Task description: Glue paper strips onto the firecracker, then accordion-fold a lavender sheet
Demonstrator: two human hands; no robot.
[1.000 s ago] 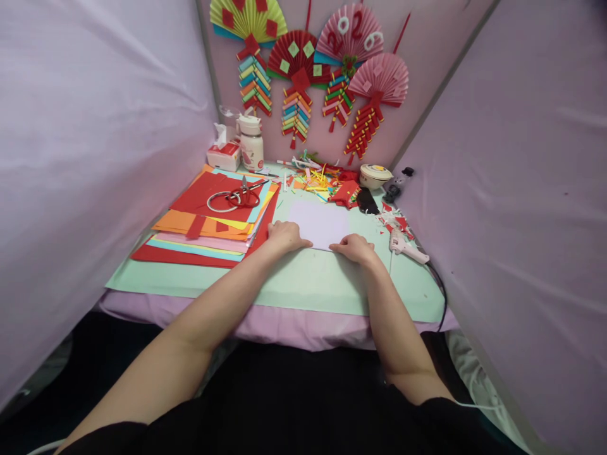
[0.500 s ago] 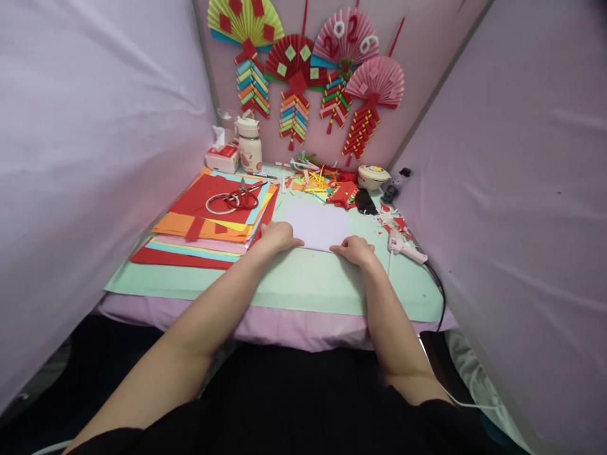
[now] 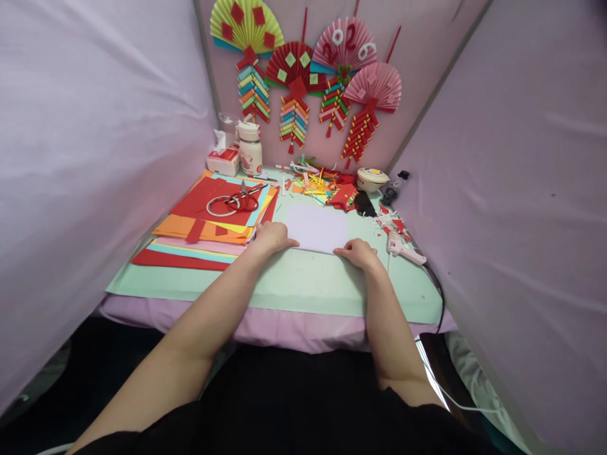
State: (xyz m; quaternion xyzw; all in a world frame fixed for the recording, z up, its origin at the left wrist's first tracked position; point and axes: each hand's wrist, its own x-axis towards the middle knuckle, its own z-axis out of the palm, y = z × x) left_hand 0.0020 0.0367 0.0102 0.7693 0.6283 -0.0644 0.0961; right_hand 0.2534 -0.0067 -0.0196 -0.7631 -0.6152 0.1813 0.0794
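Both hands are working the near edge of a pale lilac sheet (image 3: 317, 225) that's lying flat on the green mat (image 3: 308, 291). The left hand (image 3: 272, 238) is resting its thumb by the near left corner, the right hand (image 3: 359, 252) is doing the same towards the right end, and the fingers are curling in. Whether they're pinching the paper or just pressing it, I honestly can't say from this angle. My read: that edge is getting smoothed or creased, so the next move is calling for even pressure without skewing the sheet.

Compared with half a second ago, the thumbs are sitting a bit further apart, while the sheet is staying about put.

Further off, a stack (image 3: 208, 230) of coloured paper is lying just by the left hand, with scissors (image 3: 243, 189) on top, and a glue gun (image 3: 405, 248) is lying over to the right. Behind the sheet, scraps (image 3: 315, 183) are cluttering the mat, a bottle (image 3: 250, 151) is standing back left, and paper fans (image 3: 373, 85) are hanging on the wall, showing slightly lower than before, so the camera's probably tilting up.
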